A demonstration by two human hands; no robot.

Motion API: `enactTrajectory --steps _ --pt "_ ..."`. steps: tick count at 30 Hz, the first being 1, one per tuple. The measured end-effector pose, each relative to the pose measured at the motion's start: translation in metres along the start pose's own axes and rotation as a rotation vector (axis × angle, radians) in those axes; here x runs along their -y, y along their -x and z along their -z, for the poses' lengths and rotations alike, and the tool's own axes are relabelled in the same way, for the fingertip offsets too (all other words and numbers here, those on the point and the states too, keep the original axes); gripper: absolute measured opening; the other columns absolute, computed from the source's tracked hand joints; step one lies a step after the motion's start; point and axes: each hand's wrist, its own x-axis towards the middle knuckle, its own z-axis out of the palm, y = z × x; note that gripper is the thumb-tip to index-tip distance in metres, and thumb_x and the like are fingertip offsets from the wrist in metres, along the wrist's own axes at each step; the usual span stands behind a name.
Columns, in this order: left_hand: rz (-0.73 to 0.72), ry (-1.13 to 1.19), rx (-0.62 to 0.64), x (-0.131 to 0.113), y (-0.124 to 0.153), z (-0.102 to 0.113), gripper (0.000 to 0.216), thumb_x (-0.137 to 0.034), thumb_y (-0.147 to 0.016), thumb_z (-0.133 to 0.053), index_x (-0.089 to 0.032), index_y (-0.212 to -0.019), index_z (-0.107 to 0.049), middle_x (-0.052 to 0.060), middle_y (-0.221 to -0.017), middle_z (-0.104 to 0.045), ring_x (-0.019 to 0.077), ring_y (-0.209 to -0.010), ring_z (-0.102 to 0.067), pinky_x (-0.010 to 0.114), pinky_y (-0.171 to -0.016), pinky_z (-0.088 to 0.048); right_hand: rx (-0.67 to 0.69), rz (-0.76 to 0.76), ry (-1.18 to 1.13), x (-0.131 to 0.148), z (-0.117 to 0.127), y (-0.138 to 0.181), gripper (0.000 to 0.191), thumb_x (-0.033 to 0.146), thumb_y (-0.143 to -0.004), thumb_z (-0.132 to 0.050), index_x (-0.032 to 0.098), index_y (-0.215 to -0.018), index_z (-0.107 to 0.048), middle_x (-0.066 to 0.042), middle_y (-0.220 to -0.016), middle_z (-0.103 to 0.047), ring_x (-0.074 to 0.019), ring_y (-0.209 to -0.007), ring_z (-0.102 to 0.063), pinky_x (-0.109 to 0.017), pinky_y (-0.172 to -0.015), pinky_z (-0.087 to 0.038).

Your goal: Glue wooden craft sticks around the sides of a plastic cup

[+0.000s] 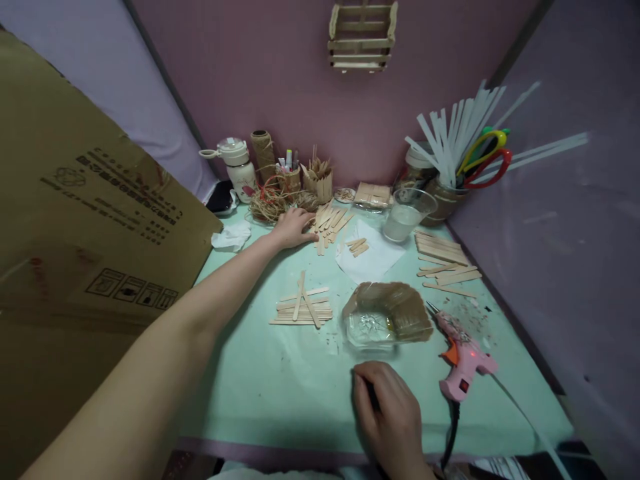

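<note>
Wooden sticks point(331, 223), one fanned pile, lying towards the back of the table point(300, 393). They sit immediately right of your left hand point(294, 228), at its thumb and fingertips; long axes run mostly away from you, some slanting right. Left hand: much the nearer of your two; thumb and fingers parted, nothing seen gripped. Right hand point(389, 415): near the table's front edge, loosely curled, well apart from the pile; whether it holds anything cannot be told (the dark patch by your thumb may be mere shadow).

Next outward: twine point(270, 205), behind your left hand; paper point(367, 265), bearing short pieces point(358, 247); cup point(401, 223); stick row point(303, 315), two sticks crossed on top; tub point(411, 313), clear-bottomed; glue gun point(467, 363), pink, red light showing.

Writing: box point(100, 233), at your left, printed with slanted characters and handling symbols, too skewed to read; bottle point(244, 180), decorated, no legible brand.
</note>
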Motion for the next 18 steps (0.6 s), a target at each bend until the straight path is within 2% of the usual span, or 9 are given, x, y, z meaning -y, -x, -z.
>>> enactTrajectory --steps 4,8,12,14,16,18 --pt "-0.024 -0.013 0.011 -0.013 0.013 0.002 0.089 -0.072 -0.073 -0.065 -0.028 -0.146 -0.041 0.013 -0.154 -0.037 0.0375 -0.141 -0.028 0.054 -0.111 -0.027 0.002 0.002 0.006 -0.002 -0.002 0.001 0.01 0.011 -0.093 -0.053 0.02 -0.094 -0.058 -0.002 -0.08 -0.065 -0.0149 -0.074 -0.061 -0.027 -0.068 -0.046" --pt "0.053 -0.021 -0.041 -0.026 0.02 0.008 0.075 -0.061 -0.082 -0.061 -0.023 -0.144 -0.044 0.014 -0.153 -0.04 0.0366 -0.141 -0.031 0.054 -0.11 -0.027 -0.012 -0.003 -0.033 0.0 0.001 0.002 0.012 0.01 -0.092 -0.054 0.02 -0.097 -0.058 -0.002 -0.083 -0.065 -0.0151 -0.077 -0.062 -0.026 -0.069 -0.048" --pt "0.11 -0.021 -0.154 -0.044 0.043 0.019 0.056 -0.048 -0.088 -0.06 -0.022 -0.137 -0.053 0.013 -0.149 -0.046 0.0345 -0.141 -0.034 0.055 -0.115 -0.018 -0.096 -0.053 -0.095 0.007 0.022 0.006 0.014 0.011 -0.092 -0.054 0.021 -0.101 -0.059 -0.003 -0.089 -0.066 -0.0144 -0.084 -0.064 -0.025 -0.076 -0.051" --pt "0.133 -0.006 -0.188 -0.054 0.066 0.025 0.049 -0.043 -0.089 -0.059 -0.022 -0.133 -0.056 0.012 -0.143 -0.053 0.0325 -0.136 -0.042 0.053 -0.116 -0.019 -0.193 -0.134 -0.033 0.005 0.039 0.01 0.012 0.015 -0.092 -0.055 0.021 -0.101 -0.061 -0.003 -0.09 -0.066 -0.0147 -0.084 -0.064 -0.026 -0.077 -0.05" --pt "0.185 0.039 -0.189 -0.063 0.096 0.029 0.043 -0.042 -0.09 -0.057 -0.02 -0.127 -0.06 0.012 -0.133 -0.06 0.0314 -0.127 -0.052 0.05 -0.111 -0.028 -0.292 -0.297 0.07 -0.005 0.058 0.013 0.011 0.025 -0.092 -0.058 0.021 -0.101 -0.063 -0.004 -0.09 -0.067 -0.0159 -0.082 -0.064 -0.028 -0.076 -0.049" --pt "0.244 0.073 -0.155 -0.072 0.128 0.03 0.039 -0.045 -0.09 -0.055 -0.019 -0.118 -0.064 0.012 -0.123 -0.065 0.0319 -0.119 -0.057 0.049 -0.105 -0.035 -0.334 -0.511 0.172 -0.02 0.076 0.015 0.024 0.04 -0.09 -0.058 0.019 -0.1 -0.064 -0.006 -0.088 -0.068 -0.0188 -0.078 -0.064 -0.03 -0.073 -0.048"
